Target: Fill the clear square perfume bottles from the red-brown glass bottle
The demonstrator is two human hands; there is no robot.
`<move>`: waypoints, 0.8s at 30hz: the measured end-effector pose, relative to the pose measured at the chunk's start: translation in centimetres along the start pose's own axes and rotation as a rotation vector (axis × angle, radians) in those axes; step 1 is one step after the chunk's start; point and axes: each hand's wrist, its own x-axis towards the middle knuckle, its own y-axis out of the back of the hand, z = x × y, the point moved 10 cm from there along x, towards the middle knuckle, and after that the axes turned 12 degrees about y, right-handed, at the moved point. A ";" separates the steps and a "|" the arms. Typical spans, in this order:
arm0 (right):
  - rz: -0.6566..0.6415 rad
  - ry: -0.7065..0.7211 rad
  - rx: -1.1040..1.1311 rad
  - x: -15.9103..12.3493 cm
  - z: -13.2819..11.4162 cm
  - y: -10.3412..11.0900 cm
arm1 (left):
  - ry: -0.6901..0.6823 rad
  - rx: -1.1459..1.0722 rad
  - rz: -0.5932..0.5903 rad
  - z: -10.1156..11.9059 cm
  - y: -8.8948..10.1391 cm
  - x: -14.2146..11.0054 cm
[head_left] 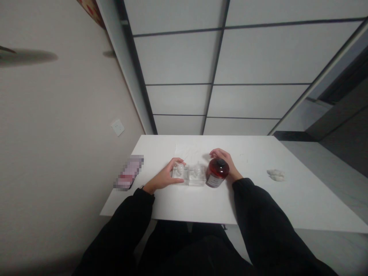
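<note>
My left hand (169, 174) is around the left end of a clear container (185, 182), thumb along the near side and fingers at the far side. Two clear rounded pieces (197, 171) show at the top of the container, one in each half; their kind is hard to make out. Against its right end stands a dark red-brown bottle (217, 172) with a black cap and a pale label. Behind and to the right of the bottle is my right hand (225, 158), fingers loosely stretched past its far side. The bottle partly hides the palm and thumb.
The white table (184, 207) meets a wall on the left. A blurred-out pinkish phone-like object (128, 173) lies near its left edge. A crumpled whitish piece (276, 175) lies on the right. White panels (178, 97) rise behind the table, and a socket (117, 127) is on the wall.
</note>
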 end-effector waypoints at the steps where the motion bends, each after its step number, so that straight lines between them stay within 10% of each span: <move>1: -0.002 0.000 -0.002 0.0 0.0 0.0 | -0.007 0.026 -0.001 0.1 0.0 0.0; 24: -0.028 -0.009 -0.048 -0.1 0.1 -0.3 | -0.008 0.101 -0.006 0.0 -0.3 0.2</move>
